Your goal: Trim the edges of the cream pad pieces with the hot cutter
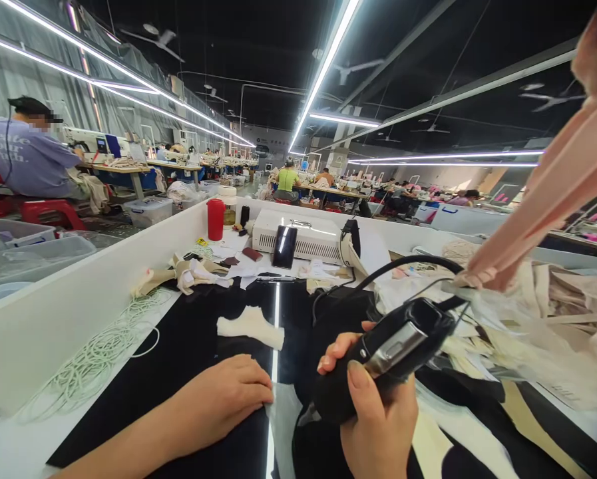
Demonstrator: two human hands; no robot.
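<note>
long light tubes [328, 60] run over a dim workshop, where a person in a purple shirt [31, 150] sits well off to the left. nearer me, a white-walled table [73, 289] has a glossy black surface [178, 352], with tangled pale green cord [98, 346] along its left side and a phone [284, 246] at the back.

the black handheld tool [393, 342] is above the right part of that surface, wrapped in the right hand [378, 419], thumb along its body. it looks rigid, smooth and fairly weighty; the thick body seems the place to grip, minding the cable [398, 266].

the left hand [238, 386] lies low, fingers close together, fingertips at the edge of a greyish strip [284, 419]; whether they pinch it, i can't tell. the strip looks thin, limp and apt to slide, best steadied flat.
</note>
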